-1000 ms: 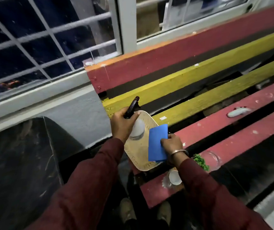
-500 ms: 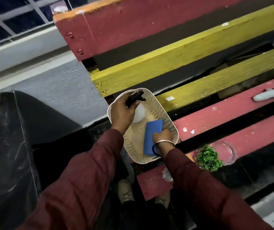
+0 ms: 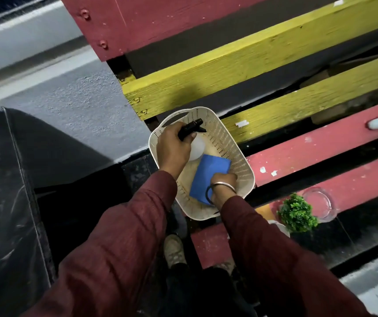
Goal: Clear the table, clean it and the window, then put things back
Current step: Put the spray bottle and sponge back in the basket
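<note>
Cloth (image 3: 208, 177) lower in basket (image 3: 233, 147).

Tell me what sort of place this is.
Probably a casual seating corner by a window, perhaps a café or hostel, though that is a guess. The slatted table is painted red and yellow, a small green plant and a glass ashtray sit on it, and a window ledge runs behind.

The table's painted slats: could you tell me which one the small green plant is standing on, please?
The small green plant stands on the nearest red slat, beside the clear glass dish; the yellow slats lie farther back.
</note>
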`<state>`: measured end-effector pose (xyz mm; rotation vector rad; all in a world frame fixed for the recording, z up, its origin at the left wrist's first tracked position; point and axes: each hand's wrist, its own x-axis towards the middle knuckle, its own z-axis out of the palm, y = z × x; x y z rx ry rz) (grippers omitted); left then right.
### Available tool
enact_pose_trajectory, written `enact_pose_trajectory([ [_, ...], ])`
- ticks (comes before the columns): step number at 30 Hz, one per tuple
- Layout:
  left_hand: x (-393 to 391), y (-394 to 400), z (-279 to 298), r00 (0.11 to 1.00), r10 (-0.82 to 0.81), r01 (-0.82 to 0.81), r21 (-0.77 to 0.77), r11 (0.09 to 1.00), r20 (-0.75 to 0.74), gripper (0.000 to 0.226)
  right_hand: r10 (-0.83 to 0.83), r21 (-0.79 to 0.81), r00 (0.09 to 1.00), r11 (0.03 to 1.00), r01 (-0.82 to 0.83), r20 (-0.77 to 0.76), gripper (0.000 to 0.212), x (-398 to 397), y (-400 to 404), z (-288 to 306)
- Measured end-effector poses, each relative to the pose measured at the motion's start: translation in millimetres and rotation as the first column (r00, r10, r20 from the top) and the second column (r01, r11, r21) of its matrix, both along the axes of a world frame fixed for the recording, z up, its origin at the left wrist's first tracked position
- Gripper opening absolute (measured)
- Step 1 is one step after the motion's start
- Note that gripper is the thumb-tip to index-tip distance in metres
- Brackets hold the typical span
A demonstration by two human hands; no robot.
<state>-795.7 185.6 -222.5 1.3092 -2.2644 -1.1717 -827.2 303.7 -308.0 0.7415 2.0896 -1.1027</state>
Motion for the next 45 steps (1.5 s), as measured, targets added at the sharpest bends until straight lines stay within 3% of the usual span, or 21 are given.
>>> enact_pose_trajectory([
  [6,1.1,-0.1,-8.3,1.0,0.001,-0.001,-0.002,1.0,-0.001,0.02,-0.046,0.031,0.993,0.999,0.043,0.105,0.048,-1.5,-2.8,-23.8],
  [13,-6.2,3.3,-4.0,1.0,-0.005,0.005,-0.01,1.0,-0.001,0.028,0.069,0.055,0.987,0.995,-0.078,0.146,0.056,-1.2,-0.6,-5.9],
  [20,-6.3,8.6,2.6,0.998,-0.028,0.03,-0.038,0.999,0.057,0.031,0.233,0.128,0.972,0.964,-0.234,0.025,0.072,-0.9,0.6,18.8],
  [25,0.0,14.3,14.8,0.998,-0.012,0.018,-0.082,0.996,0.063,0.041,0.453,0.159,0.887,0.885,-0.437,-0.083,0.059,-8.7,3.5,44.1],
  [32,10.7,19.1,55.9,0.992,-0.002,0.026,-0.195,0.98,0.124,0.041,0.723,0.272,0.641,0.691,-0.67,-0.257,0.036,-18.9,8.3,103.8],
  [39,39.8,22.8,129.8,0.982,-0.024,0.084,-0.322,0.943,0.186,0.034,0.921,0.608,0.177,0.364,-0.706,-0.346,0.038,-21.2,17.5,188.2],
  [45,69.2,19.8,211.7,0.987,0.024,0.044,-0.412,0.91,0.159,0.043,0.902,0.716,-0.045,0.31,-0.625,-0.43,0.08,-14.6,13.6,264.4],
])
